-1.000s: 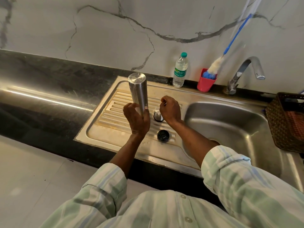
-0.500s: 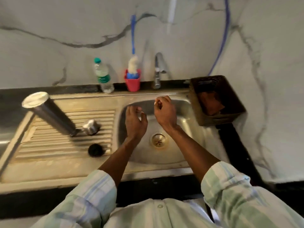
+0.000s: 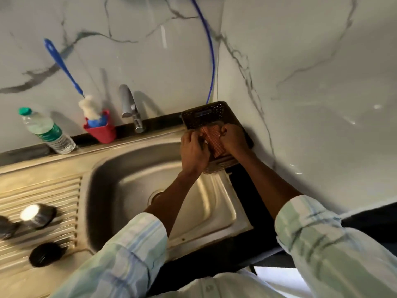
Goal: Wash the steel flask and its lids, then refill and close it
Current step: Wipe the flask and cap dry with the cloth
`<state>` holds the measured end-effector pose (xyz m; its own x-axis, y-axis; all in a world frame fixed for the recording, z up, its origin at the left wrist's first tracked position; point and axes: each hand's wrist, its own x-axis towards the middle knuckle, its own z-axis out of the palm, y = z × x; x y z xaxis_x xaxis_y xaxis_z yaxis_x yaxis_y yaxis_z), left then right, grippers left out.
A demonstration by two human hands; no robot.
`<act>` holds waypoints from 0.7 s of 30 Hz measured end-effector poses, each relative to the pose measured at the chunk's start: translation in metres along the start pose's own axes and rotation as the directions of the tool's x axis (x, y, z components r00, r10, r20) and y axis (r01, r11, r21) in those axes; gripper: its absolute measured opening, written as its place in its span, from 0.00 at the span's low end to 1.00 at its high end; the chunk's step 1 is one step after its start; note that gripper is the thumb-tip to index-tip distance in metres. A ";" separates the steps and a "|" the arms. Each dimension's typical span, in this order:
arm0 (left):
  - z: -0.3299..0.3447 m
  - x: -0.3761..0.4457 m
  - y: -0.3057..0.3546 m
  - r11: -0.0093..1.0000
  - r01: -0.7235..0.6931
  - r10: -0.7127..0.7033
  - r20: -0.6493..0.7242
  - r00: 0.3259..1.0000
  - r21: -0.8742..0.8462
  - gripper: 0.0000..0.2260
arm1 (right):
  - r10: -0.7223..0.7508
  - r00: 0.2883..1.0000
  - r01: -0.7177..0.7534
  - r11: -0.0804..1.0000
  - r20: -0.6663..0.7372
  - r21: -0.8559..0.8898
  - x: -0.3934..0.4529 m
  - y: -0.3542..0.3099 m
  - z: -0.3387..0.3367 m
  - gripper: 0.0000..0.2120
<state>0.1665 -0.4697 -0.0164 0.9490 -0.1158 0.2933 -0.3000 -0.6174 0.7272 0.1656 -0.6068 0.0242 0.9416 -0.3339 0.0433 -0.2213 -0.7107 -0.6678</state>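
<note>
Both arms reach forward and to the right, sleeves rolled; left hand (image 3: 194, 150) and right hand (image 3: 233, 138) sit side by side, fingers curled, pinching a cloth (image 3: 212, 139)

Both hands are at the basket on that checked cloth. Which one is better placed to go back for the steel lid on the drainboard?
Probably the left hand. It sits on the sink side of the brown basket, nearer the steel lid far to the left on the drainboard. The right hand would have to cross over it.
</note>
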 end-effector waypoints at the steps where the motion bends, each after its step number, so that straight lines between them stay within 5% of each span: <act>1: 0.004 0.002 0.002 1.000 0.015 -0.015 0.007 1.000 0.014 0.17 | 0.007 0.999 -0.007 1.000 0.043 0.003 0.004 -0.001 0.002 0.14; 6: 0.016 0.005 0.001 0.997 0.044 -0.045 0.021 0.999 0.063 0.22 | 0.057 0.978 -0.043 0.996 0.201 -0.072 0.027 0.003 0.022 0.27; 11: 0.018 0.006 -0.003 0.995 0.062 -0.066 0.038 0.997 0.083 0.19 | 0.121 0.939 -0.002 0.938 0.323 -0.346 0.030 0.011 0.032 0.39; 21: 0.015 0.004 0.000 0.997 0.076 -0.076 0.014 0.997 0.014 0.16 | 0.099 0.971 -0.096 0.995 0.217 -0.024 0.036 0.015 0.031 0.18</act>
<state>0.1721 -0.4823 -0.0243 0.9704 -0.0794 0.2280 -0.2255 -0.6352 0.7387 0.2041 -0.6104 -0.0076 0.9476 -0.2600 -0.1858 -0.3168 -0.6897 -0.6511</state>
